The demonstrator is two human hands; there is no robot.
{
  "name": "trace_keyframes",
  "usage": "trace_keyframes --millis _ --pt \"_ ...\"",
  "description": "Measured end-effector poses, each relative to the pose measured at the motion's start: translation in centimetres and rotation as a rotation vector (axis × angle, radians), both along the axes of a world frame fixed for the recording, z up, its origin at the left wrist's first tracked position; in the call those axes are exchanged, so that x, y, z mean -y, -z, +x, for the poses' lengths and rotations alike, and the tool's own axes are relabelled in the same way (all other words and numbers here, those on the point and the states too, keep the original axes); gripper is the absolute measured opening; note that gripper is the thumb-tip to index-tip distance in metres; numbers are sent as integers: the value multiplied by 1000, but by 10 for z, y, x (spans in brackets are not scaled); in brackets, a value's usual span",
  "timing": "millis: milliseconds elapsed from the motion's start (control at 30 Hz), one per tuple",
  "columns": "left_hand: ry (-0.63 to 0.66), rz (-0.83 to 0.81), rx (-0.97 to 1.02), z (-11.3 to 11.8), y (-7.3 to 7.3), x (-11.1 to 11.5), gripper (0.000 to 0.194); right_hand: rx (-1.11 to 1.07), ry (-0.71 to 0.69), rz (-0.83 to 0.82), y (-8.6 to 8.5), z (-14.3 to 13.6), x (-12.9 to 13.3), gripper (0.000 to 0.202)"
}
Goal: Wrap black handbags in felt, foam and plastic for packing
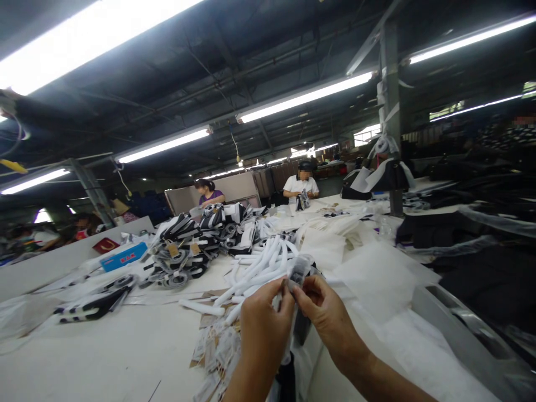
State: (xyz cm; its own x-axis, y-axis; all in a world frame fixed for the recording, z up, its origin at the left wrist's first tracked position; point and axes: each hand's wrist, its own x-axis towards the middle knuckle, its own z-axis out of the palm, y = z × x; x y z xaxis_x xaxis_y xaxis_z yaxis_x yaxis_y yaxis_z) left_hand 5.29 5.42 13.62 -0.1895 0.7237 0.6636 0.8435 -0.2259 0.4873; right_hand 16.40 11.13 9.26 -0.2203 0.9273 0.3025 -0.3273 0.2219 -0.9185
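In front of me, at the middle of the head view, is a dark, curved, strap-like piece [299, 268] in translucent greyish wrapping. My left hand [264, 321] pinches the near edge of this wrapping between thumb and fingers. From the right, my right hand [330, 318] grips the same wrapping, its fingertips close to those of the left. Below, between my wrists, dark material hangs, partly hidden by the hands. Just beyond them lies a heap of white foam tubes [268, 262]. Paper tags with strings [218, 346] lie to the left of my left hand.
A big pile of black-and-white bags [188, 245] stands at the left, with a blue box [124, 257] beyond. White sheets [385, 273] and a grey machine casing [469, 335] are at the right. Two people sit across the white table [104, 357].
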Motion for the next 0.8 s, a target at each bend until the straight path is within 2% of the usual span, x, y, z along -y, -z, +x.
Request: trace_keyframes --millis 100,200,300,433,533,600,667,800 --pt "-200 67 -328 3 9 0 27 -14 21 -18 7 -7 -1 47" --pt "-308 132 -569 7 20 3 34 -56 -23 -54 8 -8 0 47" --pt "-351 158 -696 11 28 7 43 -60 -55 -61 2 -3 4 46" --pt "-384 144 -711 13 36 9 46 -99 -167 -76 -3 1 7 45" --pt "-314 127 -617 11 40 10 48 -83 -167 -50 -2 2 7 43" --pt "-169 89 -476 5 38 13 49 -46 -124 -39 -1 6 6 42" --pt "21 8 -238 -3 30 14 46 -22 -122 -41 -2 13 6 40" --pt "383 -269 422 -19 8 11 43 13 -211 -44 -7 28 6 36"
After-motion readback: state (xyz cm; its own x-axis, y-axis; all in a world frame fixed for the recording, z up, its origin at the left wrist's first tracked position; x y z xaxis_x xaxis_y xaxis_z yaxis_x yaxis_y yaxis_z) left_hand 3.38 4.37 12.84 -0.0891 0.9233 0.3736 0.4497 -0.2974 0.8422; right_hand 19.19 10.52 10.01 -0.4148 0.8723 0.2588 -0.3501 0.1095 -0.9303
